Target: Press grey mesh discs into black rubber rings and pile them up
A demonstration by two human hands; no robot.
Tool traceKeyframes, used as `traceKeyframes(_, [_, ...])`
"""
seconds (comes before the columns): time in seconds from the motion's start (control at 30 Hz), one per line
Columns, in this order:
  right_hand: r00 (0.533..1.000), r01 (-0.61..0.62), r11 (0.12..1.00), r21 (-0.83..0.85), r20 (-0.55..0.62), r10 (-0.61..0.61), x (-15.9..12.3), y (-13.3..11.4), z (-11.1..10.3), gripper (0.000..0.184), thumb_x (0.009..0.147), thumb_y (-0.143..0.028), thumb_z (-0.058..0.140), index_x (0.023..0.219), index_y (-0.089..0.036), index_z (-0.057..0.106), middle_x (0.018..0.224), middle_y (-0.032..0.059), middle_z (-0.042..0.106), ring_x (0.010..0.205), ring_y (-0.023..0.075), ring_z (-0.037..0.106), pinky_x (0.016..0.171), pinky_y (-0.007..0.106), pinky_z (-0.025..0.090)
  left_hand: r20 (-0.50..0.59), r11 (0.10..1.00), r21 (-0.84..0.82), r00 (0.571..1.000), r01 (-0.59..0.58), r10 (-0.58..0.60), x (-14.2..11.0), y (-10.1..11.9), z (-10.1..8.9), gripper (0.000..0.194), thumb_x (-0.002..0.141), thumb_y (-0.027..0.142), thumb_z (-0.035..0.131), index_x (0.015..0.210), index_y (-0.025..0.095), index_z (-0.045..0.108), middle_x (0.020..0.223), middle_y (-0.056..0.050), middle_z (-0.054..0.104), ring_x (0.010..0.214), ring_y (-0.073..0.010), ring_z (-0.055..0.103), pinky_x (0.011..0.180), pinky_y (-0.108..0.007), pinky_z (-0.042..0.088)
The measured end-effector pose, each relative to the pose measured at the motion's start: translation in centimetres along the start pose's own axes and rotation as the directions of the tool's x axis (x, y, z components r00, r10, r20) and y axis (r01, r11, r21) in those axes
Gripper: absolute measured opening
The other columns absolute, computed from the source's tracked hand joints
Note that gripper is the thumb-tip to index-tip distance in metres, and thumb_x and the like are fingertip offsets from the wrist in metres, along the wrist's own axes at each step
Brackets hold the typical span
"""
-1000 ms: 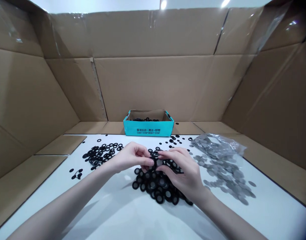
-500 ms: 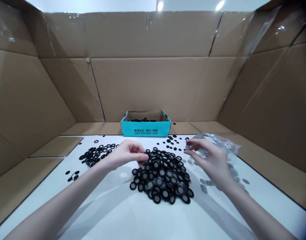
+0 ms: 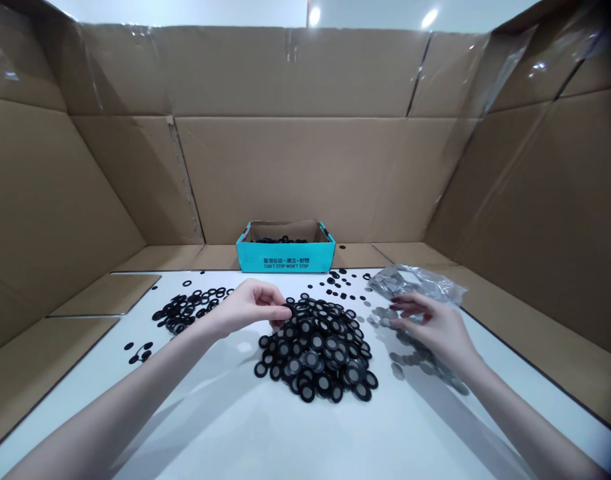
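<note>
A heap of black rubber rings with grey mesh centres (image 3: pixel 316 353) lies in the middle of the white table (image 3: pixel 225 413). My left hand (image 3: pixel 250 308) rests at the heap's upper left edge, its fingertips curled together on the rings. Whether a ring is pinched there is hidden. My right hand (image 3: pixel 432 327) hovers to the right of the heap, fingers apart, just above scattered grey metal discs (image 3: pixel 410 353). More grey discs lie in a clear plastic bag (image 3: pixel 412 281) beyond that hand.
A smaller patch of black rings (image 3: pixel 188 310) lies left of the heap, with a few loose ones around it. A teal cardboard box (image 3: pixel 285 257) holding black rings stands at the table's far edge. Tall cardboard panels (image 3: pixel 305 180) wall the back and sides.
Over the last second my right hand has left the heap and moved right onto the grey discs. My left hand has stayed at the heap's edge. The view has drifted slightly.
</note>
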State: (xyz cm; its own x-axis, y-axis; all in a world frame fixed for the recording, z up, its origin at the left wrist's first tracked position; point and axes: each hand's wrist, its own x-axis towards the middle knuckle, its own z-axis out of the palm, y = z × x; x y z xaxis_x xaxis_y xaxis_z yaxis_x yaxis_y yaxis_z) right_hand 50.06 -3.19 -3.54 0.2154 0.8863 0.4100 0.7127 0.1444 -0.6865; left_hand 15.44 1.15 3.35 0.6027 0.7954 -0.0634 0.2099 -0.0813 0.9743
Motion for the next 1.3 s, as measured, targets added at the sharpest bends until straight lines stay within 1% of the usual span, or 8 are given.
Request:
traceKeyframes(0.3, [0.996, 0.087, 0.985, -0.152, 0.017, -0.086, -0.7, -0.4, -0.4, 0.044, 0.071, -0.064, 0.062, 0.076, -0.022, 0.073, 0.076, 0.0079, 0.071, 0.065, 0.0259, 0.065, 0.061, 0.04, 0.05, 0.004, 1.0, 0.018, 1.0, 0.002, -0.002, -0.2, 0.0, 0.1, 0.022, 0.07, 0.03, 0.077, 0.068, 0.011, 0.065, 0.061, -0.002, 0.067, 0.057, -0.0113, 0.063, 0.059, -0.022, 0.049])
traceKeyframes(0.4, [0.993, 0.117, 0.987, -0.112, 0.016, -0.116, -0.9, -1.4, -0.3, 0.042, 0.073, -0.062, 0.063, 0.078, -0.022, 0.073, 0.078, 0.0082, 0.069, 0.069, 0.0252, 0.064, 0.061, 0.038, 0.05, -0.002, 1.0, -0.007, 1.0, 0.003, -0.003, -0.2, 0.0, 0.3, 0.022, 0.069, 0.029, 0.078, 0.068, 0.011, 0.065, 0.06, -0.002, 0.067, 0.055, -0.0112, 0.063, 0.057, -0.021, 0.048])
traceKeyframes(0.5, [0.972, 0.235, 0.972, -0.021, 0.02, -0.235, -1.2, -3.9, 0.1, 0.034, 0.076, -0.055, 0.066, 0.079, -0.022, 0.073, 0.081, 0.0076, 0.068, 0.074, 0.0238, 0.065, 0.065, 0.037, 0.051, 0.006, 0.998, -0.067, 1.0, 0.006, -0.006, 0.0, -0.3, 0.6, 0.025, 0.067, 0.029, 0.081, 0.067, 0.011, 0.065, 0.059, -0.002, 0.068, 0.054, -0.011, 0.063, 0.056, -0.021, 0.049])
traceKeyframes(0.63, [0.879, 0.476, 0.874, 0.103, -0.008, -0.477, -2.0, -8.8, 1.4, 0.017, 0.081, -0.035, 0.069, 0.093, -0.024, 0.072, 0.081, 0.0043, 0.069, 0.076, 0.0211, 0.065, 0.067, 0.034, 0.052, 0.042, 0.991, -0.132, 0.999, 0.008, -0.003, 0.3, -1.0, 1.2, 0.031, 0.063, 0.034, 0.084, 0.068, 0.011, 0.064, 0.06, -0.002, 0.068, 0.052, -0.0113, 0.063, 0.055, -0.021, 0.05])
traceKeyframes(0.8, [0.739, 0.671, 0.724, 0.163, -0.073, -0.669, -3.0, -13.6, 4.0, 0.031, 0.081, -0.016, 0.069, 0.109, -0.026, 0.066, 0.08, 0.002, 0.071, 0.075, 0.0196, 0.064, 0.07, 0.034, 0.052, 0.079, 0.98, -0.2, 0.997, -0.011, 0.027, -0.1, -1.0, 1.8, 0.037, 0.061, 0.04, 0.084, 0.069, 0.01, 0.064, 0.06, -0.003, 0.069, 0.053, -0.0113, 0.064, 0.055, -0.021, 0.05])
traceKeyframes(1.13, [0.593, 0.791, 0.611, -0.024, -0.214, -0.776, -3.0, -14.7, 6.4, 0.031, 0.081, -0.002, 0.059, 0.103, -0.023, 0.067, 0.075, 0.0018, 0.073, 0.071, 0.0195, 0.06, 0.064, 0.034, 0.052, 0.082, 0.977, -0.207, 0.994, -0.056, 0.074, -0.8, -0.3, 1.5, 0.029, 0.07, 0.036, 0.081, 0.075, 0.01, 0.07, 0.065, -0.003, 0.07, 0.059, -0.0123, 0.064, 0.06, -0.022, 0.051])
traceKeyframes(1.2, [0.611, 0.781, 0.624, 0.003, -0.208, -0.764, -3.0, -14.6, 6.5, 0.03, 0.081, -0.005, 0.061, 0.105, -0.024, 0.066, 0.078, 0.0023, 0.073, 0.074, 0.0204, 0.061, 0.068, 0.036, 0.052, 0.063, 0.98, -0.19, 0.995, -0.062, 0.075, -0.9, -0.2, 1.5, 0.029, 0.073, 0.037, 0.079, 0.075, 0.01, 0.07, 0.064, -0.003, 0.069, 0.059, -0.0123, 0.064, 0.06, -0.022, 0.051])
traceKeyframes(1.3, [0.719, 0.695, 0.708, 0.127, -0.139, -0.681, -2.9, -14.1, 6.7, 0.028, 0.08, -0.014, 0.069, 0.106, -0.023, 0.064, 0.089, 0.0048, 0.073, 0.083, 0.0224, 0.062, 0.075, 0.038, 0.052, 0.031, 0.984, -0.154, 0.995, -0.088, 0.094, -1.1, -0.1, 1.6, 0.028, 0.076, 0.037, 0.076, 0.073, 0.01, 0.068, 0.063, -0.003, 0.068, 0.058, -0.0119, 0.063, 0.059, -0.022, 0.05])
